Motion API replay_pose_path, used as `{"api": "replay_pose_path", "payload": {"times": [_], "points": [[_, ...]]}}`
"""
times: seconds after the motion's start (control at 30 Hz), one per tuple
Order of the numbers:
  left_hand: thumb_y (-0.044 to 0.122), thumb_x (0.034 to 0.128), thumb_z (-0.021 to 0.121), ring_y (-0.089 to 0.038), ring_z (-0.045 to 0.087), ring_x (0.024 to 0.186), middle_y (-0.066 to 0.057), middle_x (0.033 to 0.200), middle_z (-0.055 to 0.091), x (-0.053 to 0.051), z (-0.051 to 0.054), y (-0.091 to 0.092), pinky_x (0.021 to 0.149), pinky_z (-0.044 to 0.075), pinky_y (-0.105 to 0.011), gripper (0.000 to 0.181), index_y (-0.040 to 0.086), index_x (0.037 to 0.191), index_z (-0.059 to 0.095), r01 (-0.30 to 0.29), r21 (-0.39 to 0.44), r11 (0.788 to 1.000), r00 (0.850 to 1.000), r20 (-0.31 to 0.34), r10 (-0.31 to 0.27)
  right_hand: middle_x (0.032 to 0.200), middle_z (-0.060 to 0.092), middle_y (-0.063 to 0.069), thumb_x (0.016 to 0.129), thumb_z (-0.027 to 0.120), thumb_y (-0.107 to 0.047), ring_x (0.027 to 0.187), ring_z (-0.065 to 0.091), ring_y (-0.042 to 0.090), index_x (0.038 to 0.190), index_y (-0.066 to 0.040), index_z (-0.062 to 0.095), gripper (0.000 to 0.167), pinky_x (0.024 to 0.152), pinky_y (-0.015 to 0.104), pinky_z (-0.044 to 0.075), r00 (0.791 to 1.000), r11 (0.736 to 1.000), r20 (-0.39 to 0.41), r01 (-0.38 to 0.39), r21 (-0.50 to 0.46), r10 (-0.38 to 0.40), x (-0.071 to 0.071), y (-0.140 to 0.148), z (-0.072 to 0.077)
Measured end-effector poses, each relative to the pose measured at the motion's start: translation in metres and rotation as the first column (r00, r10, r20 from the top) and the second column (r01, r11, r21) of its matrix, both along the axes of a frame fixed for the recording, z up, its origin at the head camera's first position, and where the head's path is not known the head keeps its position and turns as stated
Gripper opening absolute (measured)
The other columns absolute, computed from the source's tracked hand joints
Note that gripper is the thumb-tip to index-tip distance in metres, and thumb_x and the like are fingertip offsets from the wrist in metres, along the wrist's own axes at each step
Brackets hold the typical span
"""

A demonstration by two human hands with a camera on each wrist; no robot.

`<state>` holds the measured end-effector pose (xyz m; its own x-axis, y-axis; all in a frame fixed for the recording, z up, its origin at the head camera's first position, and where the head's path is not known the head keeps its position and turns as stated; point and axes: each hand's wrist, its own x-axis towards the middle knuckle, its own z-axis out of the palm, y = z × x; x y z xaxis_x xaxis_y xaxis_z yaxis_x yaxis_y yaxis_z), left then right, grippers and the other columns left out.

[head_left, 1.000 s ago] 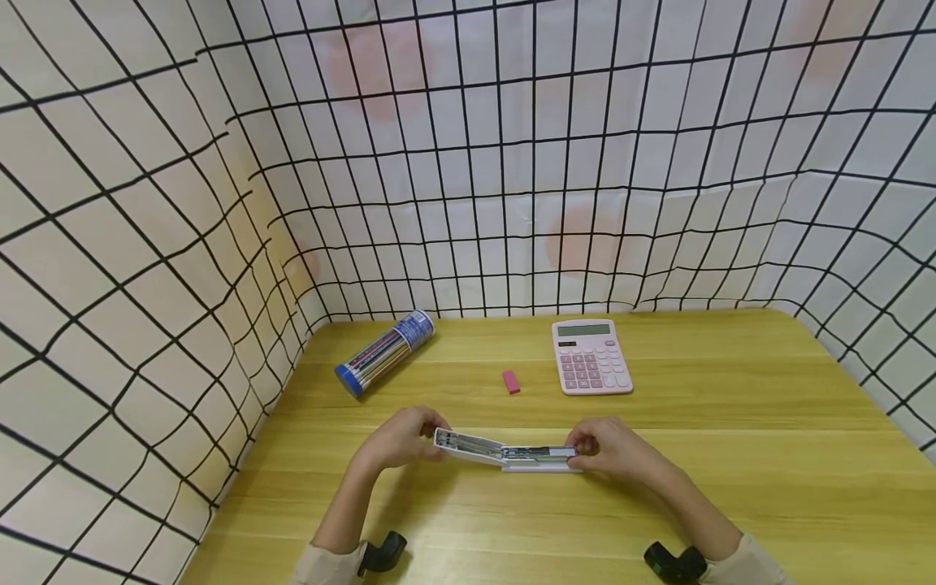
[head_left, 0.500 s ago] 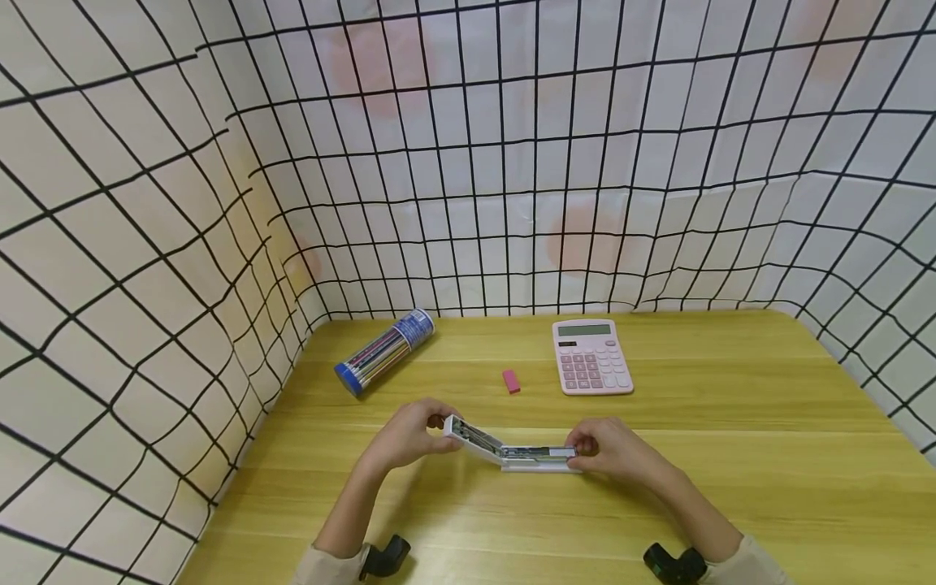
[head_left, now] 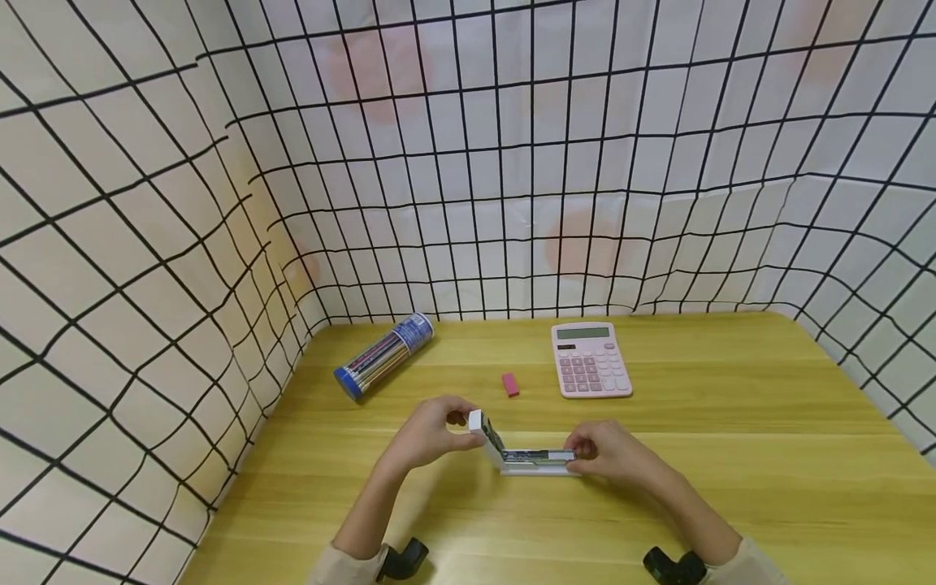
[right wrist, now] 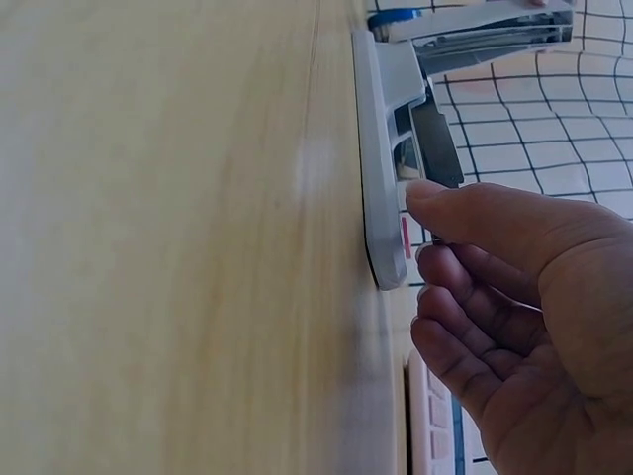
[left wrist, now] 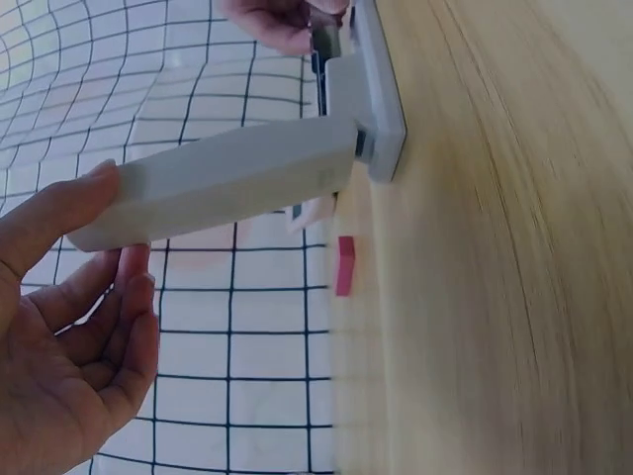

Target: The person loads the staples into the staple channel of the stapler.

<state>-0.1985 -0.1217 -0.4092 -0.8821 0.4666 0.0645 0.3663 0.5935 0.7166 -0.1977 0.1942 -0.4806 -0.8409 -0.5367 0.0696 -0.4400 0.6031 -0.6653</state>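
Observation:
A white stapler (head_left: 538,469) lies on the wooden table with its top cover swung up at a steep angle, the metal staple channel showing. My left hand (head_left: 431,432) pinches the end of the raised cover (left wrist: 227,178) between thumb and fingers. At the other end, my right hand (head_left: 610,451) pinches the tip of the magazine (right wrist: 435,143), just above the base (right wrist: 376,168). The base sits flat on the table. Both fingertip grips show in the wrist views.
Behind the stapler lies a small pink eraser (head_left: 510,385). A pink calculator (head_left: 591,360) is at the back right, and a clear tube of pencils (head_left: 385,356) lies at the back left. Grid-patterned cloth (head_left: 512,203) encloses the table's back and sides.
My left hand has moved up and to the right, swinging the stapler's cover from nearly flat to steeply raised. The right hand has stayed in place on the magazine end.

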Motion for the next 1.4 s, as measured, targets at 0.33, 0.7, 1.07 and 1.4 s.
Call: {"api": "replay_pose_path", "payload": {"times": [0.33,0.7,1.07,1.4], "points": [[0.024,0.0808,0.078,-0.014,0.059,0.090,-0.001,0.098,0.070,0.001,-0.003,0.009,0.084,0.049,-0.031,0.027,0.009,0.101,0.072,0.002,0.018,1.000,1.000,-0.026,-0.002,0.075,0.060,-0.008,0.079,0.079,-0.017,0.066,0.048,-0.002,0.090,-0.008,0.070,0.017,0.060,0.020,0.045,1.000,1.000,0.014,0.000,-0.008,0.000,0.001,-0.001,0.002],[0.024,0.0807,0.078,-0.023,0.062,0.096,-0.003,0.100,0.070,0.001,-0.004,0.018,0.090,0.050,-0.043,0.029,0.007,0.104,0.071,0.000,0.034,0.999,1.000,-0.013,0.000,0.073,0.059,-0.008,0.079,0.080,-0.017,0.066,0.047,-0.001,0.089,-0.008,0.070,0.017,0.059,0.020,0.044,1.000,1.000,-0.004,0.001,-0.017,-0.001,0.002,-0.002,0.003],[0.024,0.0816,0.078,-0.024,0.063,0.100,-0.005,0.104,0.070,0.001,-0.004,0.028,0.092,0.051,-0.046,0.030,0.007,0.105,0.070,0.016,0.036,0.999,1.000,0.000,-0.016,0.074,0.059,-0.009,0.079,0.080,-0.020,0.065,0.047,-0.002,0.090,-0.009,0.070,0.018,0.059,0.020,0.044,1.000,1.000,0.000,0.008,0.005,-0.008,0.001,-0.001,0.001],[0.025,0.0810,0.078,-0.025,0.062,0.101,-0.007,0.106,0.070,0.001,-0.003,0.034,0.093,0.050,-0.047,0.032,0.006,0.106,0.070,0.011,0.047,0.999,1.000,0.005,-0.011,0.074,0.059,-0.009,0.079,0.080,-0.020,0.065,0.047,-0.001,0.090,-0.009,0.070,0.018,0.059,0.020,0.043,1.000,1.000,0.003,0.007,0.001,-0.007,0.001,-0.002,0.001]]}}
